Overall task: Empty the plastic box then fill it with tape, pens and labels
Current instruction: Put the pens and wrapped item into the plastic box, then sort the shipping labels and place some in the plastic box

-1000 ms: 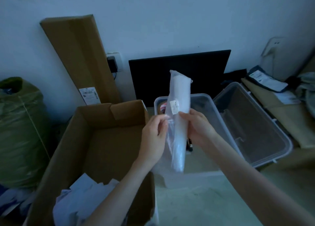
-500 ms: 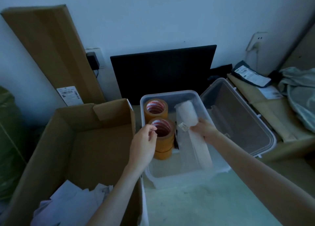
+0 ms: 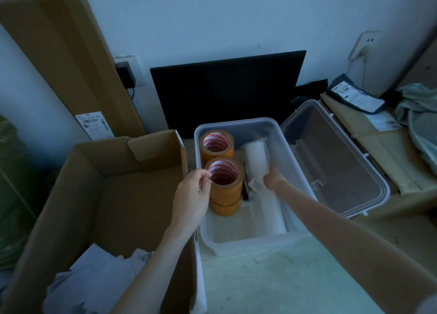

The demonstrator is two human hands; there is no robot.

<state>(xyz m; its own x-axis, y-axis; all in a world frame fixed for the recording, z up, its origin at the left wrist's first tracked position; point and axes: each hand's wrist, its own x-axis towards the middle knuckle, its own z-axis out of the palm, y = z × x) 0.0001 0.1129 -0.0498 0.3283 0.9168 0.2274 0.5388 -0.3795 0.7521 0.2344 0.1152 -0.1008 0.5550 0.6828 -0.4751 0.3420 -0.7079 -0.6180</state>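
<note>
Head view: right hand [image 3: 272,180] grip clamps the small-labelled, unreadable bagged roll [image 3: 259,164]; left hand [image 3: 192,199] fingertips pinched together.

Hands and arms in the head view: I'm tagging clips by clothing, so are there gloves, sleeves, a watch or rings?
Both hands, left and right, are bare: no gloves, and no rings that show. Both forearms are uncovered to the frame's edge, with no sleeves, watch or bracelet visible.
</note>
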